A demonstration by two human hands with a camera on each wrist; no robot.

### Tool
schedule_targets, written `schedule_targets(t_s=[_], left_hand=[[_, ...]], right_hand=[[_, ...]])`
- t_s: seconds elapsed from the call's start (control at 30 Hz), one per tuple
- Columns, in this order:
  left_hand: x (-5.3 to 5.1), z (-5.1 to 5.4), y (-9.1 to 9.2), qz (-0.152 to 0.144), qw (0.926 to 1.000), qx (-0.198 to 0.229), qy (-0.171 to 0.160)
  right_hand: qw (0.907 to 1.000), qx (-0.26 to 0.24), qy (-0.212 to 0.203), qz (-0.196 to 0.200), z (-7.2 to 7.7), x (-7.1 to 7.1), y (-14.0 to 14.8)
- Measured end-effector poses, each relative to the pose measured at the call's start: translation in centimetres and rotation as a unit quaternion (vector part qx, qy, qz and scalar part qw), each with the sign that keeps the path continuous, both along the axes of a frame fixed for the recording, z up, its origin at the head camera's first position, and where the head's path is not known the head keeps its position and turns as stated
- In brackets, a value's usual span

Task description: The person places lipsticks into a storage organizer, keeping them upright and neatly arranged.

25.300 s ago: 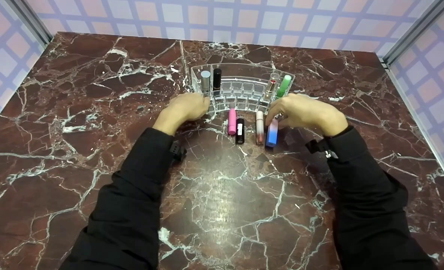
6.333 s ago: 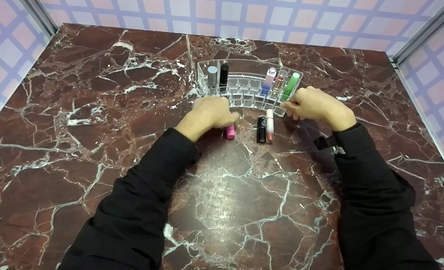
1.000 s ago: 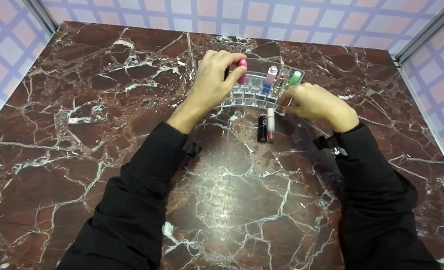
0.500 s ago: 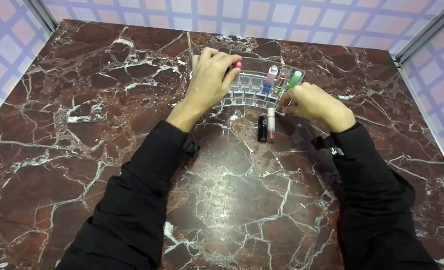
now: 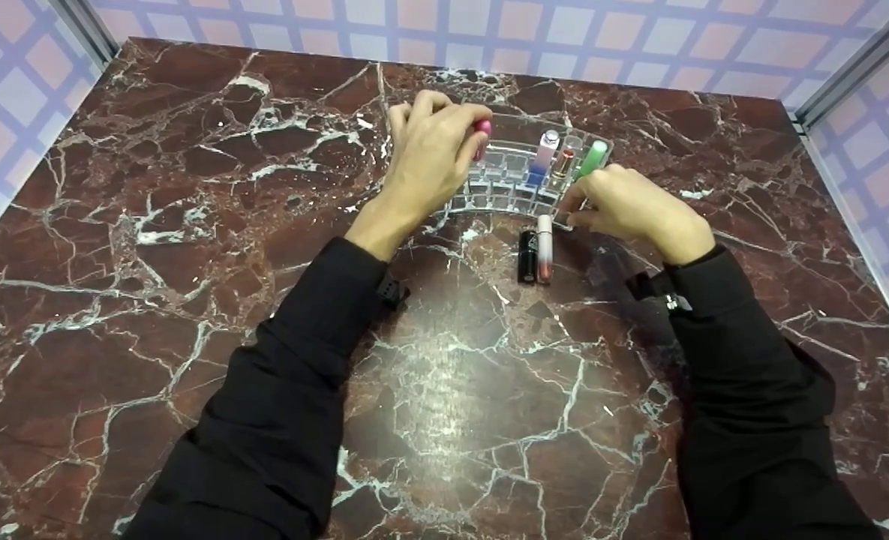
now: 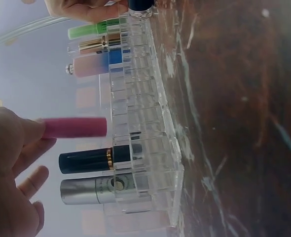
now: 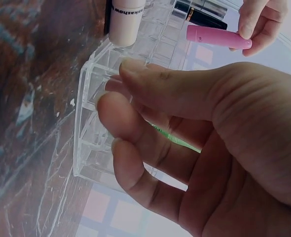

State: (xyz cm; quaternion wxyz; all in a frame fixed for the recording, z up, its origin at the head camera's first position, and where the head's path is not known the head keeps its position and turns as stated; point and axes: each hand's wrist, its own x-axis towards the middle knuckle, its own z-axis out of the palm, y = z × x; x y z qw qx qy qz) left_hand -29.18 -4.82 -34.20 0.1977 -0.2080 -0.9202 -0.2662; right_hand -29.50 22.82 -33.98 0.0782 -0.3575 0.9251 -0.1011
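Upside-down lettering on the white tube (image 7: 125, 27) includes "kashow"; the silver tube's (image 6: 81, 191) print is blurred.

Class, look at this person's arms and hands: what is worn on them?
Left sleeve and right sleeve are long, plain black and creased. Each cuff carries a small black wrist device, left and right; the right one shows a silvery metal piece. No gloves or rings are visible.

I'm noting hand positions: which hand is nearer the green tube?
Right. The right hand is close in front of the green tube, partly covering it in the head view; the left hand is farther, by the left part of the organizer, pinching the pink tube.
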Motion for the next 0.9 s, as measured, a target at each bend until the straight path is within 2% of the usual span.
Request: schedule_targets(t_s=[0.37, 0.9], left_hand=[[-0.79, -0.41, -0.1, 0.018, 0.9995, 0.012, -0.021], [-0.92, -0.48, 0.22, 0.032, 0.9978, -0.011, -0.058]], right_hand=[[0.9999, 0.006, -0.002, -0.01, 0.07, 0.07, -0.07], [0.9999, 0.006, -0.01, -0.012, 0.13, 0.07, -0.05]])
